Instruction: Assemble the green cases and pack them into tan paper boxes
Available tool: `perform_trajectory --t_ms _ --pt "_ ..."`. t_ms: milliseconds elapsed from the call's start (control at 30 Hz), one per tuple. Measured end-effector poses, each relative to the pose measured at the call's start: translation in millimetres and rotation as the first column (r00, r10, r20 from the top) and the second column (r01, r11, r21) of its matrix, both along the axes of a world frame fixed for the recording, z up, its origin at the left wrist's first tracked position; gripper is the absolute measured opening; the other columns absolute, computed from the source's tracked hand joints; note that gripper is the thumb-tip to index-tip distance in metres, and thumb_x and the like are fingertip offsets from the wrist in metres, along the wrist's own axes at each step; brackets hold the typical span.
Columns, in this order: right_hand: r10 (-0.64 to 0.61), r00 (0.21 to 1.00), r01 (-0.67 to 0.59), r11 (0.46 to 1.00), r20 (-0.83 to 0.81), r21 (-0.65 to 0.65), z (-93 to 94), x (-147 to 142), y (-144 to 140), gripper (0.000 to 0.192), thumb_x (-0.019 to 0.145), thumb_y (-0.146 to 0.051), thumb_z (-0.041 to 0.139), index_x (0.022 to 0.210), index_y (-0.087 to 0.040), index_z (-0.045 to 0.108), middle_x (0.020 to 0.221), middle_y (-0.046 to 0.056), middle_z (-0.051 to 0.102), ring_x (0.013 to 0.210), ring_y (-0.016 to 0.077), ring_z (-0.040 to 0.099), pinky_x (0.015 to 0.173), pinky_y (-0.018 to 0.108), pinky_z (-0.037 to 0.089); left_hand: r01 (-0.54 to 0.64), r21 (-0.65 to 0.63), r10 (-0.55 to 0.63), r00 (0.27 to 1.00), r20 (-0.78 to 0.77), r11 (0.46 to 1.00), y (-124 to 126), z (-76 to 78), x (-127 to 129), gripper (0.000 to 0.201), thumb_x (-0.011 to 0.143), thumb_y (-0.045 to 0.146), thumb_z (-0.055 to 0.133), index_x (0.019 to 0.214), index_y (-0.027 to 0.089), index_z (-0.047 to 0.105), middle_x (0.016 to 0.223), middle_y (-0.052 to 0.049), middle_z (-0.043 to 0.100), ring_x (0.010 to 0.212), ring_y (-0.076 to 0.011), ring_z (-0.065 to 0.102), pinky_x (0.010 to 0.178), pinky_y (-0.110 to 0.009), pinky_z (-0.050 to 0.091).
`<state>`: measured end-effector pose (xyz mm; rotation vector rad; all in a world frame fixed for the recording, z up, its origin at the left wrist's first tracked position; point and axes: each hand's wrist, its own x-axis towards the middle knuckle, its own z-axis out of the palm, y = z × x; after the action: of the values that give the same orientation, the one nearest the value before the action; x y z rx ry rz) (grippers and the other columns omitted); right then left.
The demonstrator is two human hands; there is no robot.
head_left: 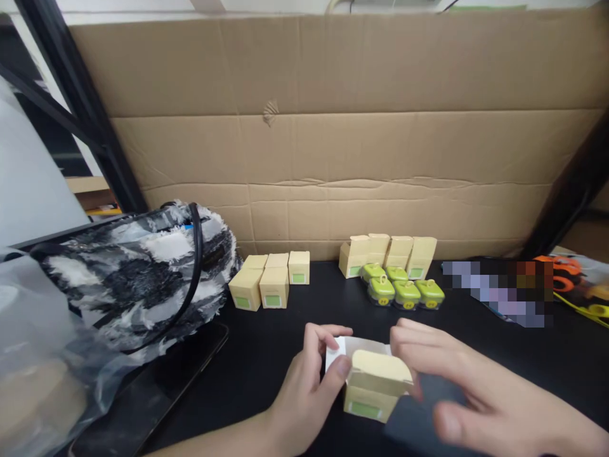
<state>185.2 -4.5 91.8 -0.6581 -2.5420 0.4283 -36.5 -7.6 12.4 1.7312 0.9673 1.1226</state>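
Note:
My left hand (309,387) and my right hand (476,393) both grip a small pale yellow carton (373,384) with a green label, just above the black table (266,355). Its lid flap stands open toward the back, showing a white inside. My left thumb presses the carton's left side, and my right fingers cover its right side. Behind it lie several small green containers (404,291) with yellow lids.
Three closed yellow cartons (269,282) stand at centre left, and several open ones (387,254) at the back. A black-and-white furry bag (137,273) and clear plastic (38,368) fill the left. A cardboard wall (333,127) closes the back. Orange scissors (566,273) lie at the right.

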Motion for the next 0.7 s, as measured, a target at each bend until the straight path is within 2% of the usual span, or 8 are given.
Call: perform_trajectory --t_ms 100,233,333,400,467,600,667,700 --pt "-0.011 1.000 0.004 0.963 -0.025 -0.270 1.2 2 3 0.056 0.101 -0.049 0.014 0.067 -0.023 0.050 0.072 0.002 0.059 0.075 0.0169 0.060 0.081 0.032 0.048 -0.014 -0.100 0.007 0.998 -0.068 0.995 2 0.4 1 0.031 0.091 0.055 0.039 0.091 0.025 0.032 0.085 0.001 0.052 0.076 -0.0171 0.052 0.070 -0.031 0.041" --pt "0.035 0.999 -0.021 0.910 0.025 -0.414 -5.3 2 6 0.042 0.090 -0.056 0.050 0.065 -0.022 0.047 0.075 0.000 0.058 0.075 0.0163 0.056 0.068 0.029 0.046 0.069 -0.112 -0.079 0.993 -0.083 0.991 3 5.6 0 0.034 0.085 0.052 0.048 0.094 0.025 0.030 0.083 0.003 0.049 0.072 -0.0153 0.049 0.067 -0.028 0.039" --pt "-0.034 0.987 0.077 0.956 0.155 -0.282 -14.0 -2 5 0.044 0.064 -0.036 0.082 0.063 -0.021 0.041 0.074 -0.004 0.056 0.074 0.0159 0.053 0.068 0.028 0.042 0.114 -0.128 -0.130 0.984 -0.121 0.985 1 10.4 2 0.056 0.068 0.045 0.072 0.095 0.025 0.028 0.083 0.003 0.052 0.073 -0.0156 0.050 0.068 -0.028 0.039" --pt "-0.110 0.971 0.142 0.980 0.210 -0.142 -17.8 -5 4 0.043 0.060 -0.017 0.081 0.062 -0.020 0.038 0.073 -0.005 0.054 0.074 0.0149 0.051 0.071 0.029 0.041 0.068 -0.171 -0.092 0.986 -0.139 0.983 0 11.1 4 0.059 0.063 0.038 0.076 0.093 0.025 0.027 0.081 0.004 0.054 0.072 -0.0152 0.051 0.068 -0.028 0.039" --pt "-0.130 0.972 0.150 0.984 0.197 -0.093 -17.7 -5 5 0.038 0.064 -0.013 0.076 0.063 -0.020 0.039 0.074 -0.004 0.054 0.074 0.0145 0.052 0.069 0.027 0.041 0.009 -0.195 -0.036 0.990 -0.137 0.981 1 9.5 6 0.054 0.066 0.035 0.075 0.091 0.026 0.027 0.079 0.005 0.054 0.070 -0.0146 0.051 0.067 -0.027 0.038" --pt "-0.067 0.995 0.080 0.977 0.068 -0.200 -10.9 13 26 0.017 0.085 -0.034 0.064 0.077 -0.022 0.055 0.081 -0.001 0.059 0.077 0.0145 0.057 0.067 0.024 0.048 -0.023 -0.196 -0.001 0.992 -0.124 0.980 4 5.4 6 0.054 0.068 0.036 0.075 0.090 0.026 0.028 0.079 0.006 0.056 0.071 -0.0150 0.053 0.067 -0.026 0.039" --pt "-0.255 0.965 0.257 0.966 0.063 -0.019 -13.0 30 47 0.016 0.093 -0.037 0.050 0.097 -0.023 0.058 0.093 0.004 0.061 0.088 0.0174 0.060 0.077 0.029 0.050 -0.014 -0.213 -0.013 0.992 -0.125 0.977 4 5.1 6 0.054 0.068 0.035 0.076 0.090 0.027 0.027 0.078 0.006 0.057 0.071 -0.0151 0.054 0.068 -0.026 0.040" --pt "-0.394 0.916 0.379 0.913 0.081 0.149 -16.7 39 58 0.020 0.093 -0.037 0.049 0.106 -0.023 0.057 0.104 0.007 0.060 0.097 0.0207 0.059 0.084 0.034 0.049 -0.008 -0.220 -0.021 0.992 -0.125 0.976 5 5.4 6 0.054 0.068 0.035 0.075 0.090 0.027 0.026 0.078 0.006 0.058 0.070 -0.0151 0.055 0.068 -0.026 0.040"
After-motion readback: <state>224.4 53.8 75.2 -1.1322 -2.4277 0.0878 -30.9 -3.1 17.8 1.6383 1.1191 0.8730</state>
